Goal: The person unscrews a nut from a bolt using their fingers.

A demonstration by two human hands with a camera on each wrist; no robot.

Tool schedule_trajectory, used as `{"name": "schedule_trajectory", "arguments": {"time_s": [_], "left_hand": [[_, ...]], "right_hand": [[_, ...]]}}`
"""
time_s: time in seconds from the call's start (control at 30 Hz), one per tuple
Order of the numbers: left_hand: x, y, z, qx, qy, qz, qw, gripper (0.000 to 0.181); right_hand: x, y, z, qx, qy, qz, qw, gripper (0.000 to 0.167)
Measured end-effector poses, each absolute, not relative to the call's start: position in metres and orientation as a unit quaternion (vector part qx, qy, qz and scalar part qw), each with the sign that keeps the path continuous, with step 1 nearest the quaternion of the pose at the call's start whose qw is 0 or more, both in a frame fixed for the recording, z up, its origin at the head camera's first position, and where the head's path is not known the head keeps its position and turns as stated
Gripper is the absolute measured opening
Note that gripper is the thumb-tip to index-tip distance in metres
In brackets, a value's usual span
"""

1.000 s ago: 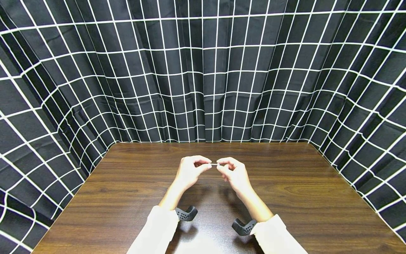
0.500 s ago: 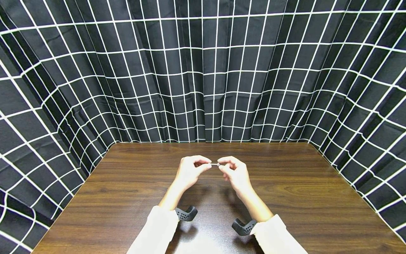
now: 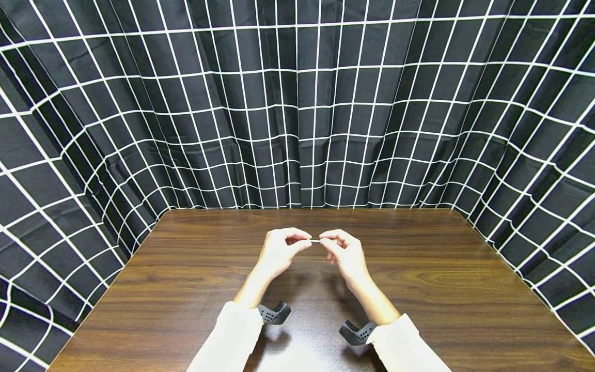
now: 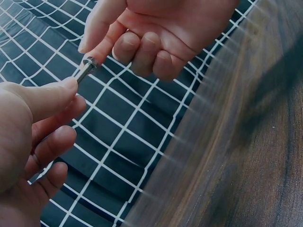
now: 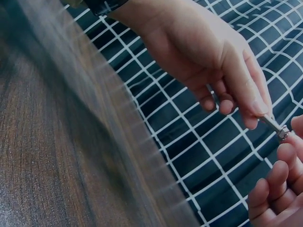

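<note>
My left hand [image 3: 277, 251] pinches the shank of a thin metal bolt [image 4: 84, 72] between thumb and forefinger, above the table. A small nut [image 5: 283, 133] sits at the bolt's right end, toward my right hand [image 3: 345, 255]. My right thumb and forefinger are brought together at the nut, partly covering it in the head view. The right hand's other fingers [image 4: 147, 45] are curled in toward the palm. The bolt lies roughly level between the two hands in the head view. Its left end is hidden in the left fingers.
A brown wood-grain table [image 3: 186, 268] lies beneath both hands. Black curtain with a white grid [image 3: 297, 113] hangs around its back and sides. Each wrist wears a dark camera mount [image 3: 274, 313], below white sleeves [image 3: 228, 336].
Half a second ago the right thumb and forefinger were slightly apart around the nut; now they have closed at it. The left hand has shifted very slightly right with the bolt.
</note>
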State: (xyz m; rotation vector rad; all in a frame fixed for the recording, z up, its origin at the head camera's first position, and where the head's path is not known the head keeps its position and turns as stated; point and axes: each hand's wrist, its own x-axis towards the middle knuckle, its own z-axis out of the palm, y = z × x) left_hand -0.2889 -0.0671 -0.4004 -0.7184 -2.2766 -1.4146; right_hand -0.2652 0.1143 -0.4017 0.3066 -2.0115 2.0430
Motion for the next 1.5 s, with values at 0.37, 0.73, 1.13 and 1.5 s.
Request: {"name": "schedule_trajectory", "arguments": {"time_s": [0.37,0.73,1.13,1.5], "left_hand": [[-0.2888,-0.0666,-0.4003,-0.255,-0.807,-0.501,0.179,0.009],[-0.2885,-0.0672,-0.3996,-0.250,-0.808,-0.505,0.171,0.011],[-0.2877,-0.0679,-0.3973,-0.244,-0.808,-0.510,0.169,0.010],[-0.2894,-0.0679,-0.4000,-0.242,-0.804,-0.513,0.178,0.010]], "right_hand": [[-0.2674,0.1135,-0.4089,0.101,-0.761,0.619,0.164,0.023],[-0.2682,0.1141,-0.4071,0.083,-0.758,0.633,0.130,0.016],[-0.2669,0.1137,-0.4068,0.119,-0.729,0.659,0.145,0.010],[-0.2659,0.1141,-0.4069,0.147,-0.711,0.670,0.153,0.013]]}}
